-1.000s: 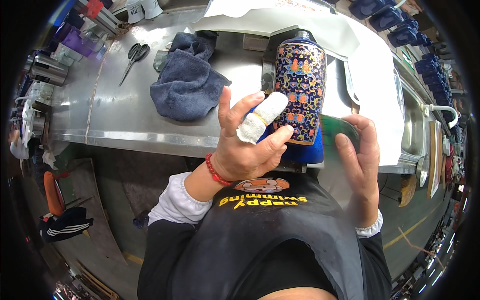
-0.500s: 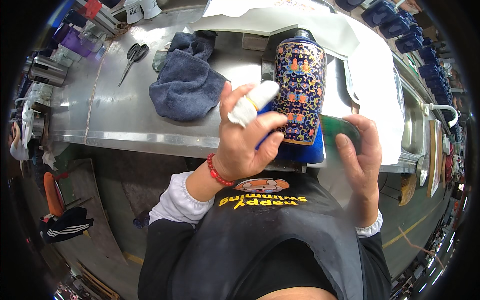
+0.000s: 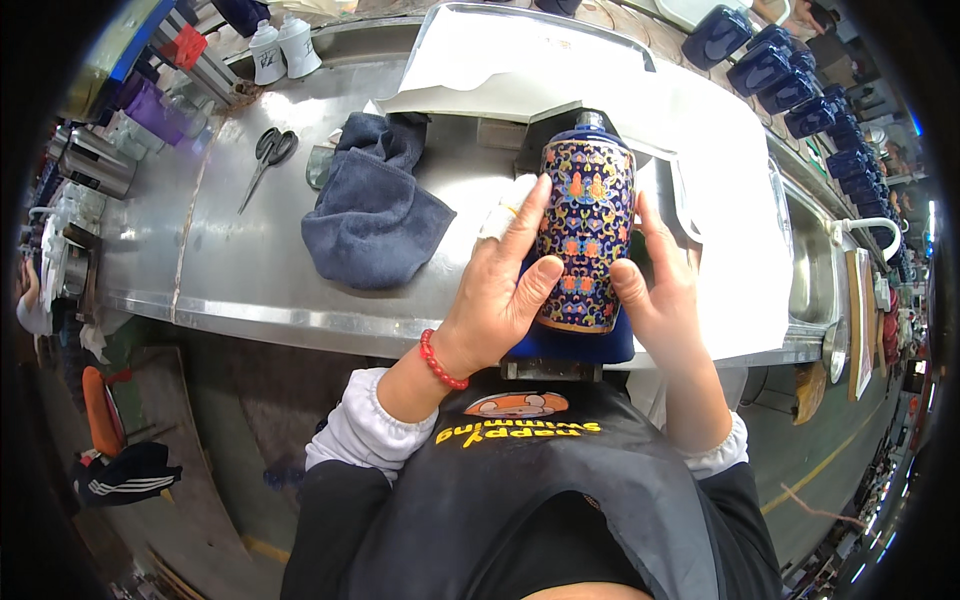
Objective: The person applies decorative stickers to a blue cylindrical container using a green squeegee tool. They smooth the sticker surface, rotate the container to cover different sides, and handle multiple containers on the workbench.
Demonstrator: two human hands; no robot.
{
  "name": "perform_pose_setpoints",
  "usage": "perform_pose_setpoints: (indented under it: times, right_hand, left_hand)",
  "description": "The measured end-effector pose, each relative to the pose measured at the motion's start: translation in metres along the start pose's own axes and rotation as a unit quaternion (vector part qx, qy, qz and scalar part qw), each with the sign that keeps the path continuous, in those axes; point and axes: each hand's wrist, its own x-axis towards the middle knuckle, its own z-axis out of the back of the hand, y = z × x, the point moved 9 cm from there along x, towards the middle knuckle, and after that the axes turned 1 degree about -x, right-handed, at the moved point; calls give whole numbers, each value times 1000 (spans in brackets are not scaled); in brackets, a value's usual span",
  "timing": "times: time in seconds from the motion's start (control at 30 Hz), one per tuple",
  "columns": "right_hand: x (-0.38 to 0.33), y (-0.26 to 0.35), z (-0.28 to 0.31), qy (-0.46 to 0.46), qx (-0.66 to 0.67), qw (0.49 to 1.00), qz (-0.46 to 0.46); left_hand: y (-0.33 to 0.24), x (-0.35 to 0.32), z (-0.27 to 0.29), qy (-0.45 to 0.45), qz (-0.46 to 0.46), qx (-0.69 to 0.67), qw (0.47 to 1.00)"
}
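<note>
A dark blue ceramic bottle (image 3: pixel 586 215) with a colourful floral pattern lies in front of me, neck pointing away. It rests over a blue pad (image 3: pixel 568 348). My left hand (image 3: pixel 490 300) is against its left side, thumb on the patterned face, with a white wrapping (image 3: pixel 497 222) around one finger. My right hand (image 3: pixel 672 300) presses the opposite side, thumb and fingers along the edge, so the bottle sits between both hands. A bit of a dark green scraper (image 3: pixel 640 246) shows by the right fingers, mostly hidden.
A grey-blue towel (image 3: pixel 375 220) and black scissors (image 3: pixel 265 163) lie on the steel table (image 3: pixel 225 250) to the left. White sheeting (image 3: pixel 735 270) covers the right side, beside a sink (image 3: pixel 812 270). Several dark blue bottles (image 3: pixel 755 70) stand at the far right; two white bottles (image 3: pixel 297 45) stand far left.
My right hand has moved left onto the bottle's side; the green scraper it held is now mostly hidden. My left hand has settled against the other side. The whole view has shifted slightly.
</note>
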Motion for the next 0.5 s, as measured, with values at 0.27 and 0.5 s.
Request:
perform_pose_setpoints:
  times: [0.27, 0.5]
  right_hand:
    - [12, -10, -1, 18, 34, 999, -5]
    - [28, -13, -1, 6, 25, 1000, -2]
  left_hand:
    - [-5, 16, 2, 24, -91, 72, 993]
    - [-7, 22, -4, 25, -107, 130, 985]
